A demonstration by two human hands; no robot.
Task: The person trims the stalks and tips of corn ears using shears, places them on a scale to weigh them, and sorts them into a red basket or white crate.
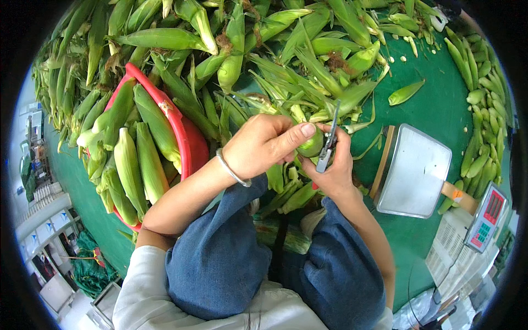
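My left hand [270, 142], with a bracelet at the wrist, grips a green ear of corn in its husk [312, 142], seen nearly end-on. My right hand [336, 165] holds pruning shears [328, 149] against the ear's right side; their blade points away from me and a bit of red handle shows below the palm. Whether the blades are apart cannot be told. Under the hands lie cut husk pieces [295, 194]. Beyond them spreads a heap of loose husk leaves [305, 78]. The fingers of my left hand are partly hidden behind the ear.
A red basket [181, 128] full of husked-on corn stands at left. Unshelled ears [165, 39] pile up at the back. On the green floor [429, 107] at right stand a scale with a metal pan [414, 171] and display [486, 216], beside rows of trimmed ears [482, 144].
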